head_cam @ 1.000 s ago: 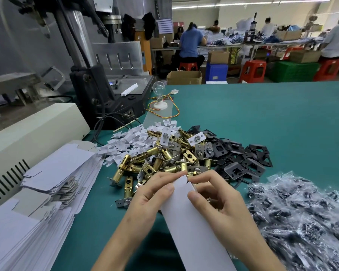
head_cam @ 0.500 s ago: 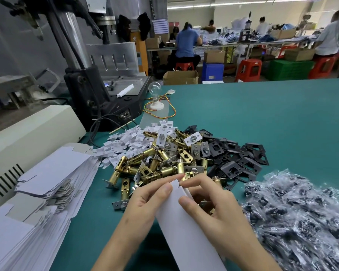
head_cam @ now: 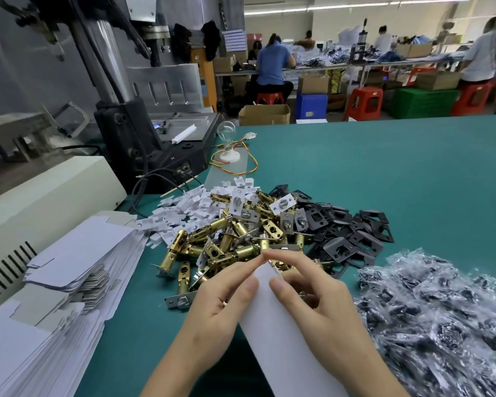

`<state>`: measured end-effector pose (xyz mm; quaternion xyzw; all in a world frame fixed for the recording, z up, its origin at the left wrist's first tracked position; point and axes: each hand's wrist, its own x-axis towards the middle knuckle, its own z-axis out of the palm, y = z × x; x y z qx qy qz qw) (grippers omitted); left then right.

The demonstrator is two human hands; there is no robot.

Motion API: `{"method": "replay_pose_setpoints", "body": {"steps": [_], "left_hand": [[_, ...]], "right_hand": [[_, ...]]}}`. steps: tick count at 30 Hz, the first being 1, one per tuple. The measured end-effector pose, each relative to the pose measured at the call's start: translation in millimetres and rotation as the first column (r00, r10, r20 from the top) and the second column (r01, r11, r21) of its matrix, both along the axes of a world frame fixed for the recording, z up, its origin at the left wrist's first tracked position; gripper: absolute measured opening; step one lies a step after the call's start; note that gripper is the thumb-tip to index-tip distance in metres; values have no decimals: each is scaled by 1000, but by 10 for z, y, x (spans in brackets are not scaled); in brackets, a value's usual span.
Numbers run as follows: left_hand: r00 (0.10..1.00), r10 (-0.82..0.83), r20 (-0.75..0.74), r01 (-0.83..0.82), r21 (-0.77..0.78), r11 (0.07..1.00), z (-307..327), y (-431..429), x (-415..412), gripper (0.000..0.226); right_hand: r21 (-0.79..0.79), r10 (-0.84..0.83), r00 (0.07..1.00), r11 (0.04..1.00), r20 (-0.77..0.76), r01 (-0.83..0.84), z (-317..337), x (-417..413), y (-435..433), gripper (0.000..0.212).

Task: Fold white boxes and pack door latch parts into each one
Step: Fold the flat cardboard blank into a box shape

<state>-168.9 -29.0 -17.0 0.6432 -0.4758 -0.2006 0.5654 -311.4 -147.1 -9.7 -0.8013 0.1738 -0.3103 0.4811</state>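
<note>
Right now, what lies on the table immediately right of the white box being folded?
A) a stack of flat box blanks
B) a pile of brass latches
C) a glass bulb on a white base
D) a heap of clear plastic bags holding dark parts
D: the heap of clear bags sits right of the white box pinched by the left hand and right hand; the flat blanks lie to its left.

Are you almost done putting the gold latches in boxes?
Not nearly. No packed box shows yet. The left hand and right hand pinch the end of one white box. To do: the stack of flat boxes, loose brass latches, black plates and plastic bags.
</note>
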Motion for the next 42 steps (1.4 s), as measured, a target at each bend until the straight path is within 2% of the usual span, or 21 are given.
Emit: {"method": "replay_pose_setpoints", "body": {"steps": [3,6,13,21,27,30,32,33,35,36,37,39,41,42], "left_hand": [[992,109,67,-104,-74,992,-18,-17,-37,34],[983,185,-3,-183,-154,971,-26,-24,-69,27],[985,167,-31,-170,-124,978,-9,-17,-65,28],[961,199,-190,-223,-117,968,-38,-28,-74,31],[969,176,-175,-195,-96,976,-18,-26,-54,29],[951,196,-241,-228,-112,967,0,-35,-16,24],[893,243,-379,-303,-105,947,11,-41,16,20],[847,274,-455,-344,-77,936,16,-37,30,21],[768,332,-548,-395,2,919,37,-24,50,29],[756,350,-553,-401,32,915,55,-17,52,30],[762,361,-538,-397,51,916,71,-17,57,30],[800,356,-482,-365,78,928,89,-22,71,34],[850,350,-393,-342,93,935,70,-30,82,43],[882,367,-296,-358,86,930,33,-28,89,47]], "right_hand": [[51,-7,1000,999,8,6,7,-9,-28,30],[137,-11,1000,991,17,8,20,-8,-12,27],[173,-29,999,985,35,23,6,-4,4,25],[290,-47,997,956,56,29,9,-8,-5,29],[316,-40,997,949,63,18,21,-8,-11,29],[331,-21,998,944,65,-2,29,-2,-14,25],[287,-29,996,958,87,3,28,-18,-30,26],[202,-22,996,979,85,4,29,-34,-42,38],[-99,13,999,995,38,-9,38,-52,-52,72],[-245,42,999,969,27,-34,45,-39,-45,80],[-343,78,996,938,44,-58,42,-15,-31,80],[-413,124,985,909,117,-65,23,20,-9,67],[-402,118,976,915,185,-34,23,18,14,51],[-359,100,975,933,199,-22,24,4,21,47]]}}
